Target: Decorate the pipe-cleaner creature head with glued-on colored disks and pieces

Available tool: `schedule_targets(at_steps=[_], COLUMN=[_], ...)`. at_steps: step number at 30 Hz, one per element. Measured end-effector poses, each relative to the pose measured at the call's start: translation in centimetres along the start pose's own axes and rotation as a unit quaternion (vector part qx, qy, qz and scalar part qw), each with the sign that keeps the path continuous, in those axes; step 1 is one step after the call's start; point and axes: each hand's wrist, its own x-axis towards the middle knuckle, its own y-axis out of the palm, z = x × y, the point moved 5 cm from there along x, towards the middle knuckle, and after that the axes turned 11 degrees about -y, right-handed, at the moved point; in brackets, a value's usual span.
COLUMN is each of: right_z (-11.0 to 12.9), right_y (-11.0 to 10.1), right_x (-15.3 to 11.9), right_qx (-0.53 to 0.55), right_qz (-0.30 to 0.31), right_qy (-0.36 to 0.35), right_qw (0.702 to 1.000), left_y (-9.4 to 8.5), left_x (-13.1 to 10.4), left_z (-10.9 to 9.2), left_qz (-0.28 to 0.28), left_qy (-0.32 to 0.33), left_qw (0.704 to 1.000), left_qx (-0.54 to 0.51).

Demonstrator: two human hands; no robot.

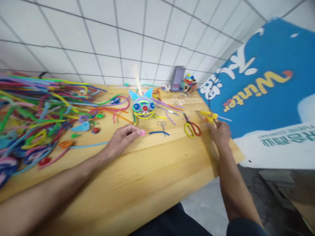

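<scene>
Between thumb and fingers, my left hand [124,137] pinches a small pink round piece [142,132] just above the table. My right hand [220,132] is wrapped round the handle of a yellow glue gun [208,114] at the table's right edge; a clear glue stick [225,119] sticks out of its back. Beyond my left hand stands a round, face-like craft figure [144,108] with blue ears, blue eyes and a red nose. A short blue pipe cleaner [159,133] lies right of the pink piece, crossing small metal scissors [162,124].
Scissors with red and yellow handles [192,128] lie left of the glue gun. A big heap of coloured pipe cleaners [36,114] covers the table's left side. Clear plastic balls [178,99], a phone-like screen [178,78] and another decorated ball [190,84] stand near the tiled wall.
</scene>
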Motion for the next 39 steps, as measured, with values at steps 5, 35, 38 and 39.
schedule_targets(at_steps=[5, 35, 38, 39], right_z=[9.2, 28.9, 28.8, 28.8], right_y=[-2.6, 4.0, 4.2, 4.3], right_x=[-3.9, -9.7, -9.8, -9.9], right_qx=[0.199, 0.456, 0.467, 0.473], right_qz=[0.073, 0.278, 0.281, 0.285], right_qy=[-0.043, -0.177, -0.172, -0.169], right_qw=[0.976, 0.826, 0.821, 0.816], left_y=[-0.1, 0.1, 0.1, 0.1], left_x=[0.7, -0.3, -0.2, -0.2], left_z=[0.6, -0.4, -0.3, -0.3], left_qz=[-0.001, 0.016, 0.017, 0.015], left_qy=[-0.013, 0.051, 0.047, 0.043], left_qw=[0.996, 0.996, 0.996, 0.996], left_qx=[-0.084, -0.073, -0.074, -0.077])
